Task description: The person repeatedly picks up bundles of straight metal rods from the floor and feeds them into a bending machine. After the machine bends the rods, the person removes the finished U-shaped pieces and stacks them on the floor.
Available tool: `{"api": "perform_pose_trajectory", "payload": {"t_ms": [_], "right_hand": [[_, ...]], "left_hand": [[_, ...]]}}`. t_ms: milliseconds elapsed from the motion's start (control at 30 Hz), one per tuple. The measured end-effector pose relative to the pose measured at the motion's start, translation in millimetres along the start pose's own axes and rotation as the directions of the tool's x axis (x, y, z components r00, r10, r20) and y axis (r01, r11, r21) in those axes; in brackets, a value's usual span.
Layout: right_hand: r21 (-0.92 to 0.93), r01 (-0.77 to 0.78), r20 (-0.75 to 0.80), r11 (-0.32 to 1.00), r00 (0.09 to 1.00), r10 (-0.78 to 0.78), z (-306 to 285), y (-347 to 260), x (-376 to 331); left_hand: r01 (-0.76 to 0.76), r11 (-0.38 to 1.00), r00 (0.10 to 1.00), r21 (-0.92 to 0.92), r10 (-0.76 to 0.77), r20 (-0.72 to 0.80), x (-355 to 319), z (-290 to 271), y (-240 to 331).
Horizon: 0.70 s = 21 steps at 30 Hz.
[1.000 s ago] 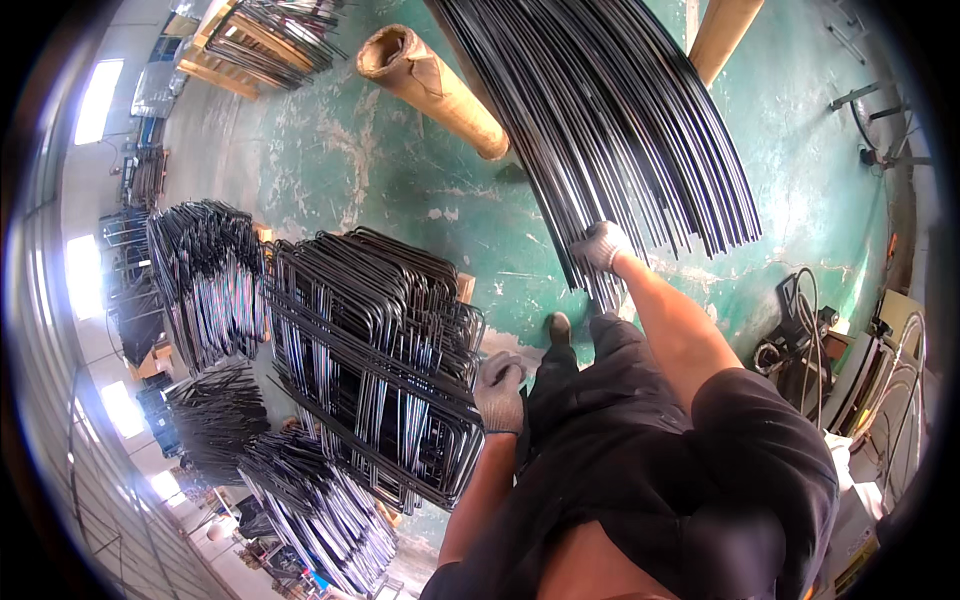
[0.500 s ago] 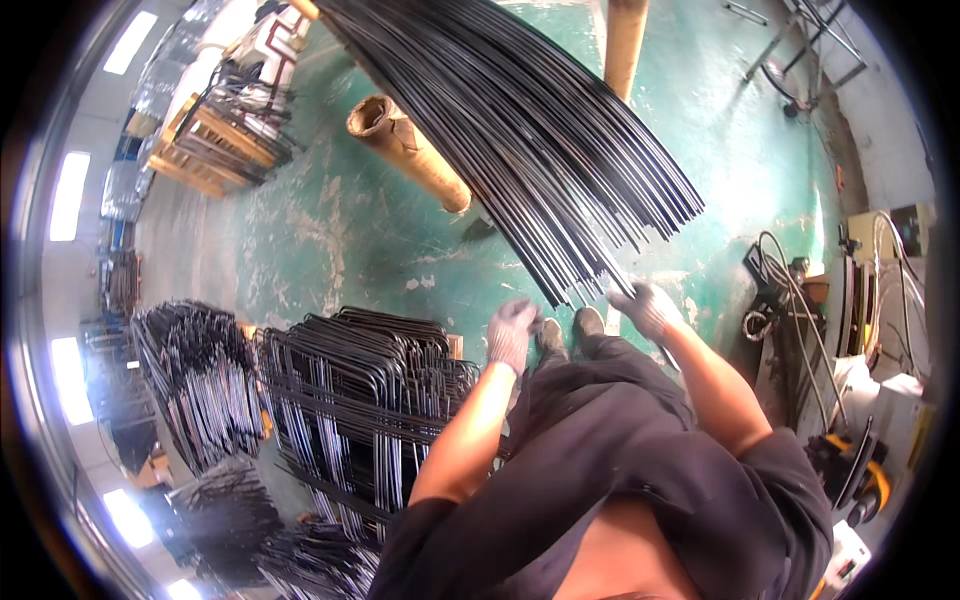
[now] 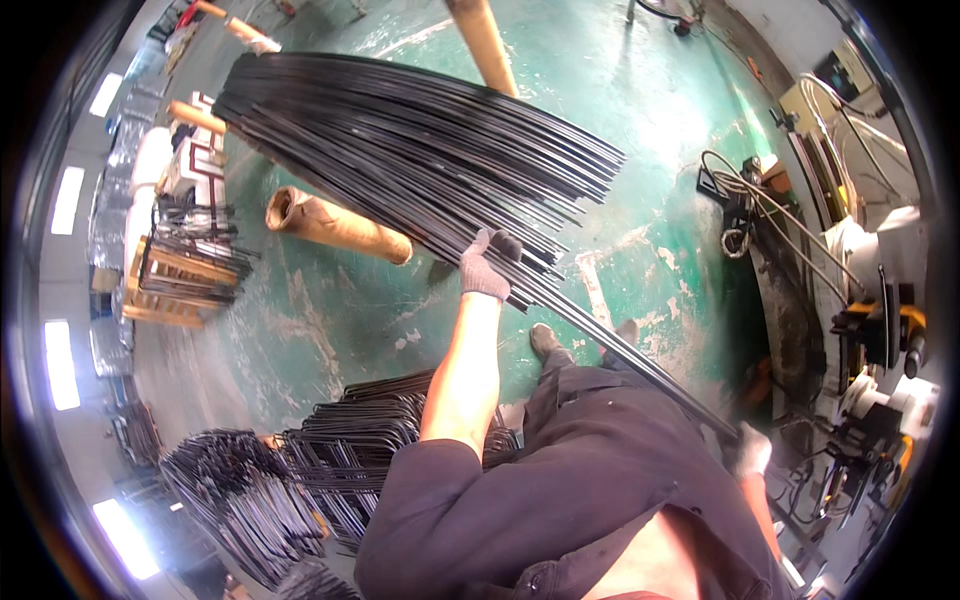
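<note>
A large bundle of long, straight black metal rods (image 3: 400, 130) stretches across the upper middle, its nearer ends fanned unevenly. My left hand (image 3: 485, 272), in a grey knit glove, is closed on rods at the bundle's near edge; its fingertips are partly hidden. A few rods (image 3: 640, 362) stick out from the bundle and run diagonally past my legs to the lower right. At their far right end my right hand (image 3: 752, 450), gloved too, is closed around them beside my hip.
A cardboard tube (image 3: 345, 228) lies below the bundle, and another tube (image 3: 485, 45) is behind it. Stacks of bent black metal frames (image 3: 350, 430) stand at lower left. Machinery with cables (image 3: 780, 210) lines the right side, close to my right arm.
My right hand has moved right and back, drawing a few rods out of the bundle. My left hand has risen from beside the rods to grip them. The view has turned rightward.
</note>
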State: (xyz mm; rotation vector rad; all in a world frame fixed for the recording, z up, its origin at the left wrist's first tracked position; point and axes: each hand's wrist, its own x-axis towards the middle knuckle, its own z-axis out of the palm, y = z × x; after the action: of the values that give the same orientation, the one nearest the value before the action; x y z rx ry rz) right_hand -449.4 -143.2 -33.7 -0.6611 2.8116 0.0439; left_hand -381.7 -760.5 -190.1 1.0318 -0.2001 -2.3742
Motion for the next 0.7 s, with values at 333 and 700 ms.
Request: {"api": "perform_pose_trajectory", "payload": {"t_ms": [333, 700], "right_hand": [[0.083, -0.206, -0.186, 0.975, 0.958, 0.218, 66, 194, -26], [0.931, 0.03, 0.361, -0.363, 0.051, 0.931, 188, 403, -102]], "left_hand": [[0.078, 0.994, 0.975, 0.075, -0.092, 0.204, -125, 114, -102], [0.051, 0.983, 0.813, 0.179, -0.145, 0.564, -208, 305, -271]]}}
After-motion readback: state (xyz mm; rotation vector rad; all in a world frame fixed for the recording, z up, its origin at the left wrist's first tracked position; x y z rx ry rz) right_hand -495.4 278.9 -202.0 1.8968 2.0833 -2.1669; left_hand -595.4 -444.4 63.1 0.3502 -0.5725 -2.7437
